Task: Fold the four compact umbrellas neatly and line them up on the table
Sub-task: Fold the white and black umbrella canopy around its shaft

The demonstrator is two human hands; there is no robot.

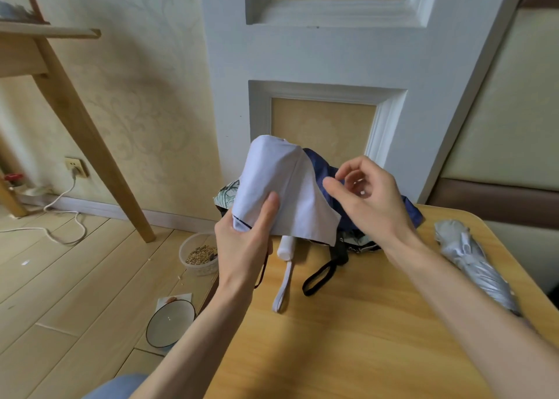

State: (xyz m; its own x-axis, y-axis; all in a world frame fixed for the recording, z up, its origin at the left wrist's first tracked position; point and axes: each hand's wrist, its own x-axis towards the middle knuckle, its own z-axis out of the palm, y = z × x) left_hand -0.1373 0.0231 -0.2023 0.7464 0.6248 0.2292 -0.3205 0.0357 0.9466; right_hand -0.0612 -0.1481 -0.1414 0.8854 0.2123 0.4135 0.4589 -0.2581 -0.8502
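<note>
Two bare forearms reach in over the wooden table (pixel 348 347), and both hands are on one umbrella. The left hand (pixel 245 244) grips the pale lavender umbrella (pixel 278 184) at the near-left corner of its bunched canopy. The fingers are wrapped behind it and the thumb lies flat up the front of the cloth. A thin dark cord (pixel 262 273) hangs below that hand.

The umbrella's long axis runs near to far and tilts upward. Its rounded top rises away from the person, above the left hand's grip. A white handle (pixel 286 249) pokes out from under the canopy's near hem, pointing back at the person, with its pale strap (pixel 282 291) lying on the table. I cannot tell for sure that it belongs to this umbrella.

The right hand (pixel 372 199) is up at the canopy's right edge. Its thumb and forefinger are nipped together on the fabric, and the other fingers are curled.

Just behind, a navy umbrella (pixel 410 214) and some green-patterned fabric (pixel 227 193) lie heaped on the table, touching the lavender one. A black handle (pixel 340 255) points toward the person, and its black strap (pixel 319 279) forms a loop.

Well to the right, a silver umbrella (pixel 475 262) lies folded along the table's edge, running near-right to far-left.
</note>
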